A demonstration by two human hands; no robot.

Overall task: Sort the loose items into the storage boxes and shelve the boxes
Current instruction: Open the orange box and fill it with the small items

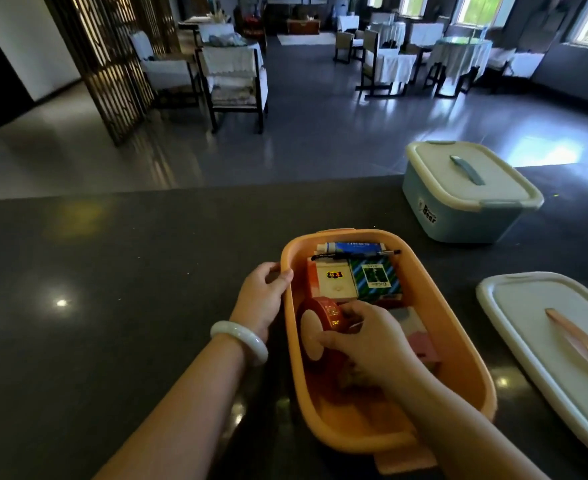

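Head view: right hand [365, 344] grips red tape roll [320, 327] inside orange box [472, 372] at centre of dark tabletop [112, 271]. Left hand [263, 292] holds box rim at 9 o'clock. Cartons, tube, pen at box's 12 o'clock end. White lid [535, 327] at 3 o'clock; closed blue box [465, 199] at 1 o'clock.

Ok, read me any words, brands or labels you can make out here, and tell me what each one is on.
"Bear": black print on the side of the closed blue storage box; smaller print above it is too small to read.
Blue tube in the orange box: white lettering, blurred.
White carton: dark badge with yellow characters, unreadable.
Green-and-blue carton: print unreadable.
Red tape roll: gold marks, illegible.
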